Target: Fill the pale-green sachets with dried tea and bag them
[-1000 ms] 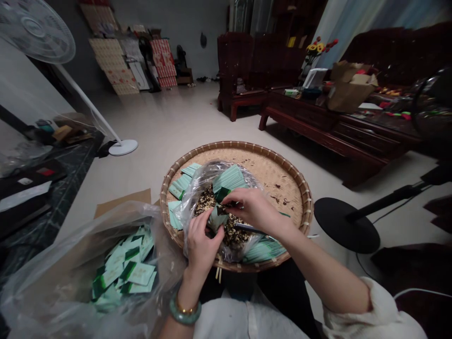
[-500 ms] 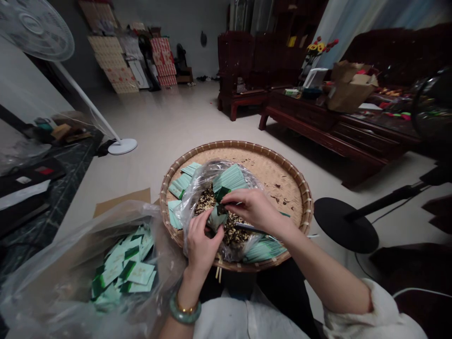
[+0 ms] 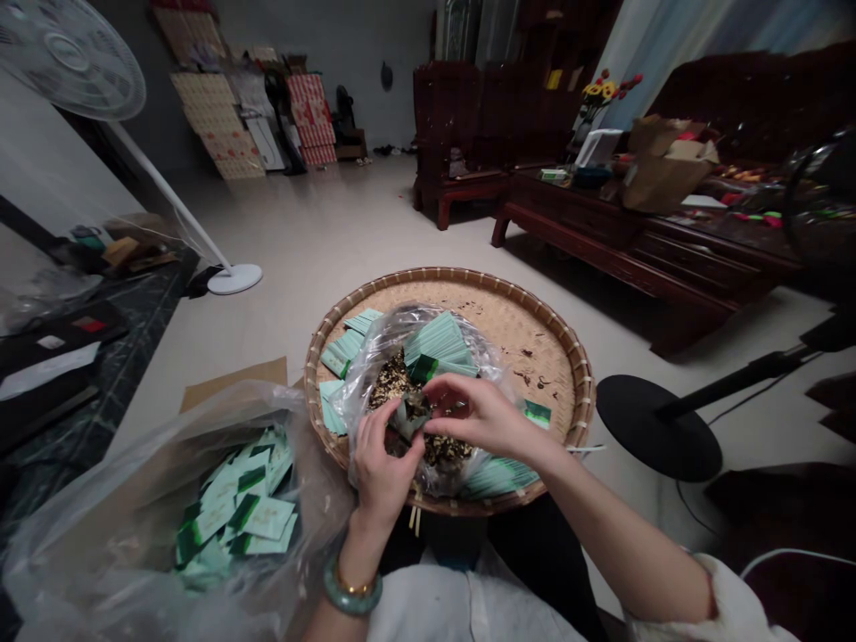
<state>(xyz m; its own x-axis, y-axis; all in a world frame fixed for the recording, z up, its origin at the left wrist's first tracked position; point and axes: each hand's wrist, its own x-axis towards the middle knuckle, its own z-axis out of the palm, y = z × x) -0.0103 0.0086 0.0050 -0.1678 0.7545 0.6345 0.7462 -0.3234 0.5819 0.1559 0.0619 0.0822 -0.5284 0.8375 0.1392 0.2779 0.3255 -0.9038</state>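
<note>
Green sachet (image 3: 409, 413) — small, mouth open, held above clear bag (image 3: 374, 366) of dried loose bits (image 3: 394, 382), inside woven tray (image 3: 580, 374). Left hand (image 3: 381, 468): thumb and fingers clamped on sachet's lower edge. Right hand (image 3: 482, 415): fingertips bunched together at sachet's mouth; grip on it unclear. Flat green packet stacks (image 3: 438, 341) lie in tray. Large plastic bag (image 3: 134, 499) of packets — near left, off tray.

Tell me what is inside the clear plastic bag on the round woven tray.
Brown dried flakes and a stack of pale green packets lie in the clear plastic bag. The left hand, holding a small green packet, and the right hand hide the rest.
</note>
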